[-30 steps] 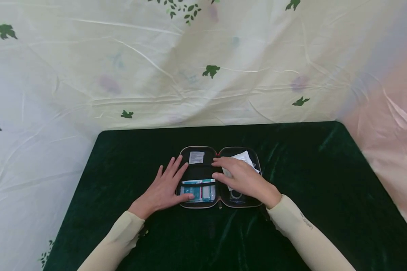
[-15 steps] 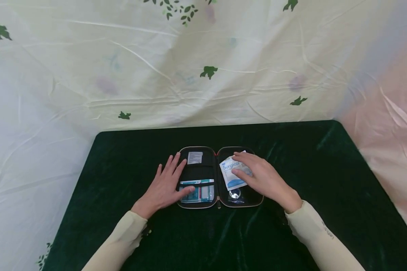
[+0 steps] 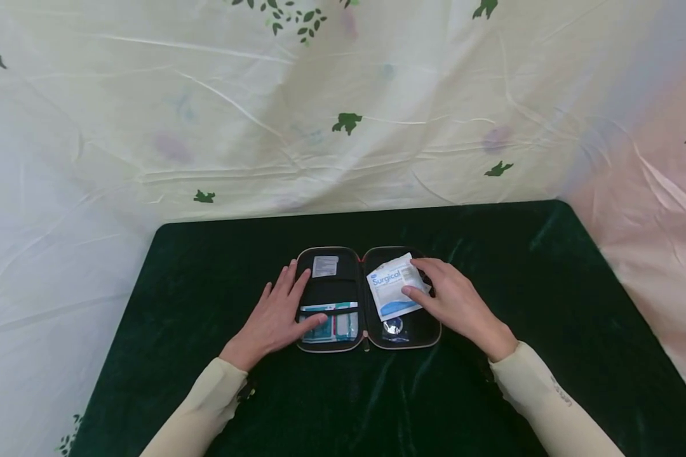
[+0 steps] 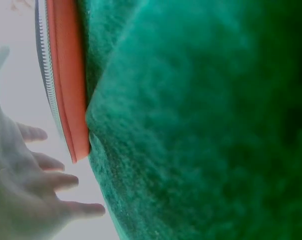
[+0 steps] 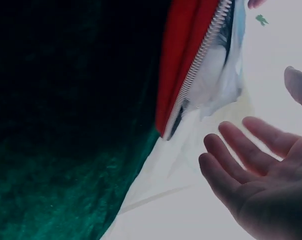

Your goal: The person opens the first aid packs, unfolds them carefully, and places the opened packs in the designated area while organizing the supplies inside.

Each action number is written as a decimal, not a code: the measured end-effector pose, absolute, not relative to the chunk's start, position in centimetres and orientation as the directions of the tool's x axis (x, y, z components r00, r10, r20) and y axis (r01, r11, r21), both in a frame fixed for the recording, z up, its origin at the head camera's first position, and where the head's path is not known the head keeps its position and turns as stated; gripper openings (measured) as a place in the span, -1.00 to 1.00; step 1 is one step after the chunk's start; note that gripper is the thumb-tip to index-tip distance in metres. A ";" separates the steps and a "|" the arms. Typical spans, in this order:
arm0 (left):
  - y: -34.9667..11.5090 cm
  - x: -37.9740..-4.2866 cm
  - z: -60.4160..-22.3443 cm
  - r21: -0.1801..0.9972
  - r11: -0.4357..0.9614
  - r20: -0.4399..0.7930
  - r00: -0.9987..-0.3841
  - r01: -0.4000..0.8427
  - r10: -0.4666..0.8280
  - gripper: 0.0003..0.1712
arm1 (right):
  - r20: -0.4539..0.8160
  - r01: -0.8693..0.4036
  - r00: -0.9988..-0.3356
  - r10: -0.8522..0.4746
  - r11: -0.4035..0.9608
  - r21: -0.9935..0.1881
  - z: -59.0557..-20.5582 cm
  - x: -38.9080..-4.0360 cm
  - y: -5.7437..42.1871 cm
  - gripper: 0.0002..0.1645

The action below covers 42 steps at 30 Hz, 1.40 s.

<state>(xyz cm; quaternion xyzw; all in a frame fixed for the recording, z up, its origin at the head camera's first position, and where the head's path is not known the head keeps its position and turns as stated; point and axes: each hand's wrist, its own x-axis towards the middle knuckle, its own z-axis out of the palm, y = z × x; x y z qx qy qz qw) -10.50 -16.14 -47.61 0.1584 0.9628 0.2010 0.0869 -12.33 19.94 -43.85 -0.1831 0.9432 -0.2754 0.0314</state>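
Observation:
A small zip case (image 3: 331, 292) with a black inside and red outer shell lies open flat on the table. My left hand (image 3: 277, 311) is spread along its left edge, with the thumb over blue-and-white packets (image 3: 345, 327) under a strap. In the right half, a white packet printed "Surgical" (image 3: 391, 289) lies askew, partly standing out past the rim in the right wrist view. My right hand (image 3: 454, 301) is at that packet's right side, thumb and fingertips over its edge. In the right wrist view its fingers (image 5: 251, 150) look loosely bent and apart from the packet.
Below the white packet, a clear bag with a round dark item (image 3: 394, 328) lies in the case. A white label (image 3: 324, 266) sits at the upper left inside. Dark green velvet covers the table (image 3: 234, 254). A pale printed cloth (image 3: 297, 127) hangs behind it.
My right hand has moved from the case's middle to the right, uncovering the "Surgical" packet. My left hand has stayed at the left edge.

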 end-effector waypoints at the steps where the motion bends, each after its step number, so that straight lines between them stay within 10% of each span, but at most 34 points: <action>1: -16.2 -10.5 -47.6 0.416 0.869 -0.109 -0.934 0.267 0.339 0.19 | 0.034 -0.316 -0.935 -0.353 0.786 -0.532 -43.9 -12.4 19.9 -0.18; 42: -16.5 -10.8 -47.4 0.436 0.872 -0.182 -0.927 0.222 0.327 0.24 | 0.067 -0.256 -0.954 -0.293 0.676 -0.691 -44.4 -12.8 19.1 -0.53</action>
